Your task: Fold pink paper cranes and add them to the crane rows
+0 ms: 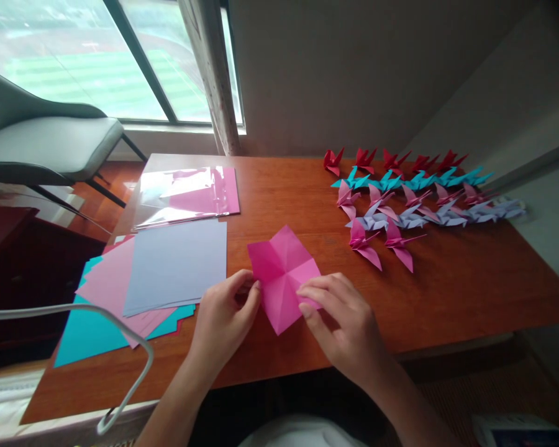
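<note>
A creased square of bright pink origami paper [285, 273] is held partly folded just over the wooden table [279, 192], its folds meeting at the centre. My left hand [228, 310] pinches its left edge between thumb and fingers. On the right side, my right hand [342, 313] grips the lower right corner, thumb below and fingers on top. To the right stand folded paper cranes in rows: red [366, 160], turquoise [386, 181], light pink [382, 198], pale lilac [410, 217], and two bright pink cranes [364, 243] nearest my right hand.
Left of my hands lie pale lilac sheets [181, 261] over light pink sheets [107, 267] and turquoise sheets [88, 338]. Behind them is a clear plastic packet [186, 192] with pink paper. A white cable [140, 347] curves across the left front. A chair [51, 143] stands by the window.
</note>
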`<state>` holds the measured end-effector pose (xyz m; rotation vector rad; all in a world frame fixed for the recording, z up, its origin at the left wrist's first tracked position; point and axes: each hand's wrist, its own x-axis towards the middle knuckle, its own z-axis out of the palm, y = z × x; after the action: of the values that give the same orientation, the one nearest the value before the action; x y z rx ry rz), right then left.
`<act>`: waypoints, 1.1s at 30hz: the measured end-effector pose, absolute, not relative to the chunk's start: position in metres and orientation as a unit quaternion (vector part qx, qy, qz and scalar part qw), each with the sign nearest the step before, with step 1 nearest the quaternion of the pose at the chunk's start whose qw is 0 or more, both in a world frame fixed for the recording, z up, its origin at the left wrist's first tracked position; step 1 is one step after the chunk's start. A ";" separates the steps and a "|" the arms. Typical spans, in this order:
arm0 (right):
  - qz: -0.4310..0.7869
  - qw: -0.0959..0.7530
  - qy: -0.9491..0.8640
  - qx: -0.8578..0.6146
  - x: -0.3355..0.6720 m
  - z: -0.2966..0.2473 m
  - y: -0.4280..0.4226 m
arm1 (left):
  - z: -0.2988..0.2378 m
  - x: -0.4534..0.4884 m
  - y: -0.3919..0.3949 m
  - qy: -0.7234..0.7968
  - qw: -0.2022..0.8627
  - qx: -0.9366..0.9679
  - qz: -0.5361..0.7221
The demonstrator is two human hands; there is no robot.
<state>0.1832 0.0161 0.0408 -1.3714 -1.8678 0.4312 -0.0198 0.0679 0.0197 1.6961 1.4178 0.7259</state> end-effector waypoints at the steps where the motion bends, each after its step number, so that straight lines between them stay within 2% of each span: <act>1: 0.169 0.388 -0.724 -0.545 0.186 0.039 0.020 | 0.019 -0.020 0.068 0.557 0.397 0.672 0.284; 6: 0.141 0.381 -0.688 -0.601 0.202 0.023 0.035 | 0.019 -0.025 0.072 0.550 0.385 0.695 0.257; 18: 0.256 0.380 -0.626 -0.631 0.215 0.000 0.044 | 0.012 -0.028 0.076 0.551 0.369 0.707 0.246; 24: 0.255 0.385 -0.619 -0.636 0.217 -0.003 0.045 | 0.006 -0.028 0.077 0.563 0.377 0.686 0.267; 33: 0.242 0.372 -0.613 -0.653 0.223 -0.002 0.041 | 0.007 -0.021 0.075 0.610 0.297 0.700 0.224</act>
<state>0.2232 0.0409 -0.0024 -1.6744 -1.5713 0.6202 -0.0207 0.0749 0.0069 1.8603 1.6205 0.5963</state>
